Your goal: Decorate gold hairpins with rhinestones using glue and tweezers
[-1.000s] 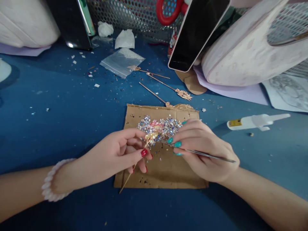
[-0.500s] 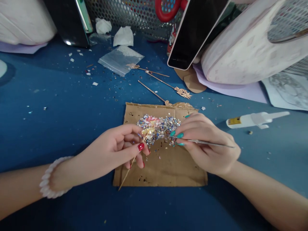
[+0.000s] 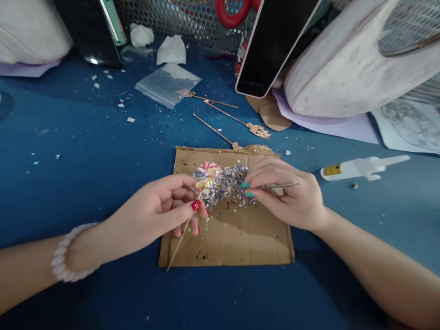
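Blue tabletop (image 3: 68, 151), dusted with tiny glittering specks. At the back, a dark phone (image 3: 271, 43) leans on a pale rounded shell; a clear plastic bag (image 3: 167, 84) lies flat nearby. Three loose gold hairpins (image 3: 225, 117) rest just behind a brown cardboard sheet (image 3: 237, 238), pocked with small holes. A white glue bottle (image 3: 360, 167) lies on its side to the right, well apart.

Heap of mixed sequins (image 3: 223, 183) sits on the cardboard's upper part. Left hand (image 3: 154, 215), red nails, pinches a thin gold hairpin (image 3: 182, 233) between thumb and fingers, its ornate head at the heap's left edge. Right hand (image 3: 288, 197), teal nails, is closed around slim metal tweezers (image 3: 275, 186), tips at the heap's right edge.
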### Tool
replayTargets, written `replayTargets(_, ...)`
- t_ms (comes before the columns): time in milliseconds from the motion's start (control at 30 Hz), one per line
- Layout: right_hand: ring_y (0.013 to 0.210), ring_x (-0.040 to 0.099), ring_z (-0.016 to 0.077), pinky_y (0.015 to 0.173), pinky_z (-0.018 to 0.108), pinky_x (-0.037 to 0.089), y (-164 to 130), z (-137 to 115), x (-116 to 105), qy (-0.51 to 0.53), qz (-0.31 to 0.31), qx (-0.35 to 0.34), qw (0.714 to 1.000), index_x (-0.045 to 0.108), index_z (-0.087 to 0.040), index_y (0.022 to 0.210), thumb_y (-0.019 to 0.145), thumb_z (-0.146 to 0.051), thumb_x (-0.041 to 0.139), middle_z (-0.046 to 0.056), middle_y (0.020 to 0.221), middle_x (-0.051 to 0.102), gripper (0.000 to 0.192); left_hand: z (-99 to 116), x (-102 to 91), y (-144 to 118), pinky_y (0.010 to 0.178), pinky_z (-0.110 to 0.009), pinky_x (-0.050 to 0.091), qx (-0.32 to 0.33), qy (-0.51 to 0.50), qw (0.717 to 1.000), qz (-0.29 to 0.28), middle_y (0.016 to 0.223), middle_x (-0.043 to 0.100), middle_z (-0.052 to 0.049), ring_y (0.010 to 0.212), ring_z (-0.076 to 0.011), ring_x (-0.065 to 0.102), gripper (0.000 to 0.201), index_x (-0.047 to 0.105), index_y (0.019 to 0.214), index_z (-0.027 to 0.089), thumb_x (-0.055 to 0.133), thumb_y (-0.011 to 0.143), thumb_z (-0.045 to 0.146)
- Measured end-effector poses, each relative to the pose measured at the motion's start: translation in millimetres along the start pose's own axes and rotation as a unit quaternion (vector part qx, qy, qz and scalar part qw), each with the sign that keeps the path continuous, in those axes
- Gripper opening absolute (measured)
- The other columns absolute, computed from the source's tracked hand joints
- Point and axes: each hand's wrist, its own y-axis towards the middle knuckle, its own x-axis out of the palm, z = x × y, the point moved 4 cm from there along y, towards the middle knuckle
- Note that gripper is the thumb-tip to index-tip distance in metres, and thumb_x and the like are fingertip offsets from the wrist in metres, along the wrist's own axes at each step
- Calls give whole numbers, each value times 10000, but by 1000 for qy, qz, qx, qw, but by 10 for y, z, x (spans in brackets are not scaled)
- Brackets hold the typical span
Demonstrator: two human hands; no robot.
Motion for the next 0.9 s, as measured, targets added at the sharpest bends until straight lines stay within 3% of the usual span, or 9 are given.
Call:
replayTargets(233, 771, 689, 185, 708, 347, 575, -14, 18, 21, 13, -33, -12, 999, 644, -175, 866, 850, -60, 677, 48, 767, 717, 120, 70, 27, -47, 522, -141, 508, -28, 10, 998, 51, 845, 678, 6, 632, -78, 650, 150, 539, 1036, 189, 546, 887, 199)
replayTargets(400, 761, 682, 176, 723, 355, 570, -9, -6, 27, 5, -52, -44, 998, 621, -182, 882, 889, -83, 637, 41, 768, 711, 100, 46, 14, -17, 492, -175, 523, -19, 25, 999, 23, 822, 679, 3, 607, -106, 658, 190, 551, 1015, 195, 609, 840, 239)
replayTargets(900, 747, 687, 178, 696, 356, 591, 8, -108, 19, -66, -60, -112, 990, 597, -171, 887, 941, -137, 589, 56, 756, 713, 65, 27, -11, -12, 506, -191, 529, -35, 38, 998, 36, 883, 723, -24, 617, -113, 671, 182, 531, 1043, 204, 592, 886, 272)
